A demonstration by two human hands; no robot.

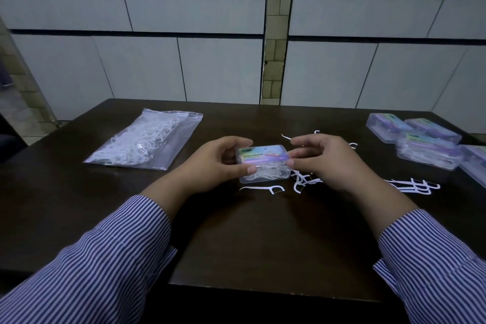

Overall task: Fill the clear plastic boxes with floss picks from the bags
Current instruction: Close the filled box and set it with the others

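The left hand (210, 163) holds the box (264, 163) by its left end, thumb curled against the near edge and fingers wrapped over the far top corner. The right hand (323, 159) pinches the right end, thumb at the near corner and fingers bent over the lid. Between them the box sits at the middle of the table (249, 239); whether it is lifted clear or resting there cannot be told. Its lid appears shut, and white picks show through the clear wall, so this one looks filled and the step in hand is likely pressing it closed or setting it aside.

The box should be light and stiff, with thin smooth walls that could slip under dry fingers or flex if squeezed at the middle. The short ends and corners, where both hands are now, are the firmest places to hold it. A lid pressed unevenly might pop open and spill.

Loose picks (302, 179) lie just beside and behind the box, one single pick (263, 189) in front of it, and a small bunch (413, 186) further right. They are tiny, springy and easily scattered. At the right edge stand more boxes (420, 139), seemingly filled. Well to the left lies the bag (144, 142), soft and crinkly, with many picks inside.
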